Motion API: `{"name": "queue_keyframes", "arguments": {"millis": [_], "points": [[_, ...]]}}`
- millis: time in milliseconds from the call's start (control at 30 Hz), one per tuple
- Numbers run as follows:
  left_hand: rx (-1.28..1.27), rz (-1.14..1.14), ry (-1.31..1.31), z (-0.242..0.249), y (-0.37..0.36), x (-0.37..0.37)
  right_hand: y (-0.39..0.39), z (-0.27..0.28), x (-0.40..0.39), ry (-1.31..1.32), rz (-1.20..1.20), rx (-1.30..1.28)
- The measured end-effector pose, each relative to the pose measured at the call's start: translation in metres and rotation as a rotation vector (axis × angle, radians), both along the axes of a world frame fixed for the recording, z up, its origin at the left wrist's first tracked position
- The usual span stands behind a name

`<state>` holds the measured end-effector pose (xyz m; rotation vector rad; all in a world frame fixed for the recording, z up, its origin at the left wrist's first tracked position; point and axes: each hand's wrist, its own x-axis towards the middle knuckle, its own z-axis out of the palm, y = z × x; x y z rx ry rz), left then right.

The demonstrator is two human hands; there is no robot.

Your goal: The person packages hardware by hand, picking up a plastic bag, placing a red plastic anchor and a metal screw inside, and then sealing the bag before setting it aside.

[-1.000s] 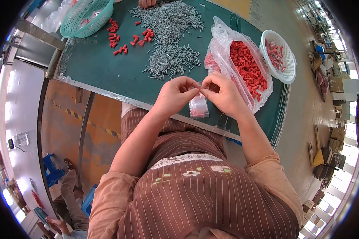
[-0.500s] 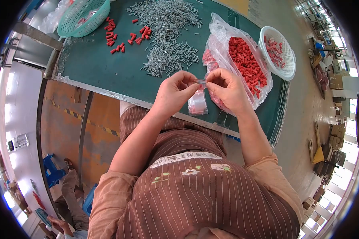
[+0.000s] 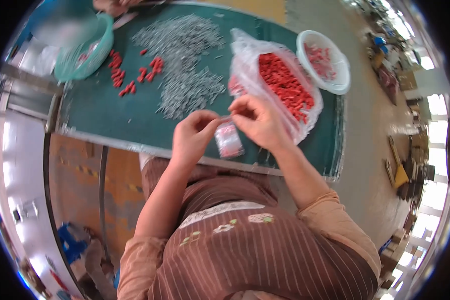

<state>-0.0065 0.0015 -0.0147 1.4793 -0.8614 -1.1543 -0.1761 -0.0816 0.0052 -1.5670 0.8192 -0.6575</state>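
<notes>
A person in a brown striped top bends both forearms up over the near edge of a green table (image 3: 115,107). The left hand (image 3: 192,137) and right hand (image 3: 255,120) meet fingertip to fingertip, each pinching the top edge of a small clear bag (image 3: 228,141) that hangs between them over the table edge; its pinkish contents are too blurred to identify. Beyond lie a heap of grey metal pins (image 3: 185,75), scattered red pieces (image 3: 130,75) and an open plastic sack of red pieces (image 3: 285,85). A white basket (image 3: 325,67) and a green basket (image 3: 82,52) sit farthest, motion-blurred.
</notes>
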Motion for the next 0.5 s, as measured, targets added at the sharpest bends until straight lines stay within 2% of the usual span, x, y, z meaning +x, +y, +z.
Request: {"name": "queue_keyframes", "arguments": {"millis": [167,500], "points": [[-0.036,0.031,0.144,-0.012,0.002,0.002,0.002,0.012,0.002,-0.031,0.016,0.044],[-0.115,-0.009,0.061,-0.009,-0.003,-0.011,0.005,0.0,0.004,-0.007,0.046,-0.112]]}}
